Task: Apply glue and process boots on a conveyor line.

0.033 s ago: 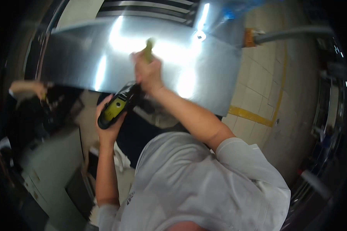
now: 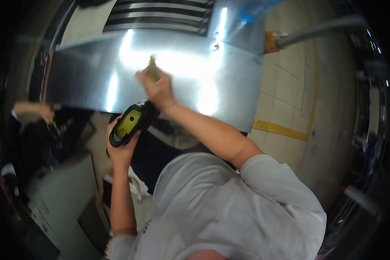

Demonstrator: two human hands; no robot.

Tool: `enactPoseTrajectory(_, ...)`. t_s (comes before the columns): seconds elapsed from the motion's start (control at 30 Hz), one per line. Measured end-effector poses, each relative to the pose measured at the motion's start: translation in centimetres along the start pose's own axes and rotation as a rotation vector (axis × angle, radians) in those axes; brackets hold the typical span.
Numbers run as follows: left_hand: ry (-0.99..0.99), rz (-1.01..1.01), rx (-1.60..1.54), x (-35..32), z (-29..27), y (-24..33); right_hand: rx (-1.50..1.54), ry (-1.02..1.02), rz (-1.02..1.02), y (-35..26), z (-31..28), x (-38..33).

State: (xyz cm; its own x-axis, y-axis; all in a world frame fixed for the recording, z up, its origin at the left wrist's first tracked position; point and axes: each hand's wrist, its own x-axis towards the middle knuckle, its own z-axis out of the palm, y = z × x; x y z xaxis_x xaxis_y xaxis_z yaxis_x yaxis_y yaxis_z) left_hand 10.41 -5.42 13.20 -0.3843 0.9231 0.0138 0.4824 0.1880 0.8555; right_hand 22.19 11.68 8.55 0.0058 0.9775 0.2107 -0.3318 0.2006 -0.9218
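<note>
My left hand (image 2: pixel 120 145) grips the heel end of a black shoe (image 2: pixel 148 112), which is tilted in front of my body at the near edge of the metal table. A yellow-green shoe last (image 2: pixel 129 124) sits inside it, its top with a round hole facing up. Over the shoe's far end, my right hand (image 2: pixel 159 89) is closed round a yellow-green handle (image 2: pixel 152 69) that sticks up past the fingers. Motion blurs it, and the lower part of this tool is hidden, so its kind cannot be told.
The shiny metal table (image 2: pixel 78 78) lies ahead, with dark slats (image 2: pixel 156 17) behind it and blue plastic (image 2: pixel 255 13) at its far right. A grey hose (image 2: pixel 320 31) runs off to the right. At the left are another person's hand (image 2: pixel 43 112) and a pale cabinet (image 2: pixel 65 190).
The view has shifted a little. The shoe has turned slightly, so more of the last's top shows. My right hand and the handle appear a bit further left and nearer me.
</note>
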Motion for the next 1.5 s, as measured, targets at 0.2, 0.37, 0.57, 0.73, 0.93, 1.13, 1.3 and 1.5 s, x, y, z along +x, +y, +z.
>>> enactPoseTrajectory(0.2, -0.138, 0.323, 0.212, 0.9, -1.4, 1.1, 0.390, 0.045, 0.591, -4.2, -5.5, 0.5)
enactPoseTrajectory(0.37, -0.125, 0.292, 0.181, -2.8, -3.8, -0.6, 0.281, -0.194, 0.482, -8.5, -9.3, 0.1)
enactPoseTrajectory(0.57, -0.100, 0.205, 0.240, -3.3, -3.0, -0.1, 0.428, -0.233, 0.623, -6.8, -7.6, -1.5)
enactPoseTrajectory(0.73, 0.005, 0.207, 0.214, -3.5, -1.6, -1.9, 0.610, -0.224, 0.684, -4.2, -5.3, -0.9)
enactPoseTrajectory(0.93, 0.064, 0.128, 0.049, -2.4, -0.2, -2.8, 0.743, -0.170, 0.790, -2.4, -5.0, -0.6)
enactPoseTrajectory(1.13, 0.066, 0.149, 0.048, -2.0, -0.5, -3.7, 0.639, -0.091, 0.933, -2.0, -3.1, 0.1)
enactPoseTrajectory(1.3, 0.093, 0.202, 0.098, -1.7, -0.4, -3.0, 0.339, -0.085, 0.819, -4.4, -1.0, -0.9)
enactPoseTrajectory(1.5, 0.089, 0.195, 0.081, -2.0, -0.6, -2.4, 0.298, -0.136, 0.694, -4.4, -1.5, -1.7)
